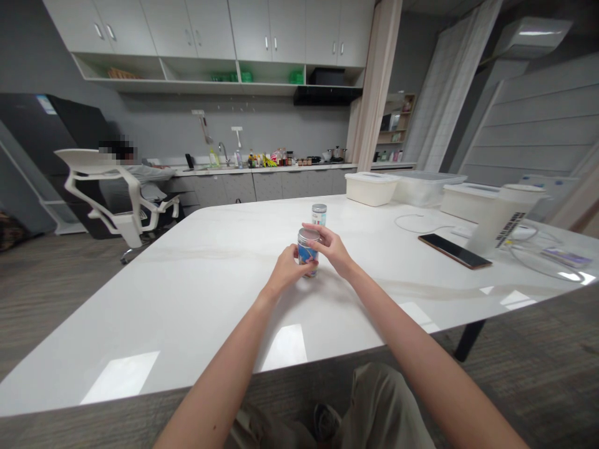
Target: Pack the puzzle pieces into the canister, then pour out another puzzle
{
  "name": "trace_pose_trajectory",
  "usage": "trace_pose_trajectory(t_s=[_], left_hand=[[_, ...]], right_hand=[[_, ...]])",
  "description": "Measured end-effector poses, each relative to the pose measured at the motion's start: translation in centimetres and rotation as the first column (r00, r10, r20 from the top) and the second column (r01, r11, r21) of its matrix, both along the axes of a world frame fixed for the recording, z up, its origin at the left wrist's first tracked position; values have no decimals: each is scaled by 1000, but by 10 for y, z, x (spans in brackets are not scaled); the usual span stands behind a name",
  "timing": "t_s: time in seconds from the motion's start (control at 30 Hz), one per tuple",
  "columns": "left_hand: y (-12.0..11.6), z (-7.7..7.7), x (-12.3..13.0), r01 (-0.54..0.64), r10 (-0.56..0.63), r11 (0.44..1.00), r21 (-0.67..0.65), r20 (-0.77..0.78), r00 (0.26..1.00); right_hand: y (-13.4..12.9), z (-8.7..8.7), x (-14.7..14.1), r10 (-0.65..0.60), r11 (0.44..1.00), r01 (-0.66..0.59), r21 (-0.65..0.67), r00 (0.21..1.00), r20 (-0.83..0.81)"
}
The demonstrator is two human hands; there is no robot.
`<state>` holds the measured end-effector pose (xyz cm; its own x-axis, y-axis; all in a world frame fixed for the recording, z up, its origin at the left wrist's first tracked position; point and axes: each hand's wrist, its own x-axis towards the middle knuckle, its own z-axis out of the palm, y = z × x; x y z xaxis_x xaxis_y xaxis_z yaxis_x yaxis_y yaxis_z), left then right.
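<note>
Gripping the blue can (pixel 306 252) on the table (pixel 210 268), the left hand (pixel 286 269) is partly covering its side while the right hand (pixel 331 246), fingers closed about its top, is hiding the base of the rear can (pixel 319 214).

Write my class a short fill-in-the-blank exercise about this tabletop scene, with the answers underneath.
1. The left hand holds the near can, whose label is mainly ____.
2. Counting the far can, ____ cans stand on the table.
3. The phone lies with its dark screen facing ____.
4. The office chair has a frame coloured ____.

Answers: blue; two; up; white.
</note>
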<state>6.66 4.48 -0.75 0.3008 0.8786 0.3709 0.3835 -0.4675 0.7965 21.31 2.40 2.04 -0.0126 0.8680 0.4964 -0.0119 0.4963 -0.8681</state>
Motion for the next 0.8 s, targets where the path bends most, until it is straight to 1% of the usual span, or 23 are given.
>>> trace_pose_trajectory(t_s=[0.2,0.47,0.57,0.67,0.8], left_hand=[[-1,1,0,28,-28,1000,4,-10,1000],[0,1,1,34,-34,999,-12,-27,999],[1,-1,1,36,-36,999,-14,-23,999],[3,-3,2,36,-36,999,-13,-15,999],[5,-5,2,44,-44,999,-15,-18,999]], right_hand=[[-3,2,0,10,1000,-10,-5,1000,16],[-2,1,2,19,999,-21,45,999,47],[2,-3,2,37,999,-37,29,999,-11],[5,-5,2,58,998,-61,-29,995,-76],[6,-5,2,43,996,-53,-68,989,-139]])
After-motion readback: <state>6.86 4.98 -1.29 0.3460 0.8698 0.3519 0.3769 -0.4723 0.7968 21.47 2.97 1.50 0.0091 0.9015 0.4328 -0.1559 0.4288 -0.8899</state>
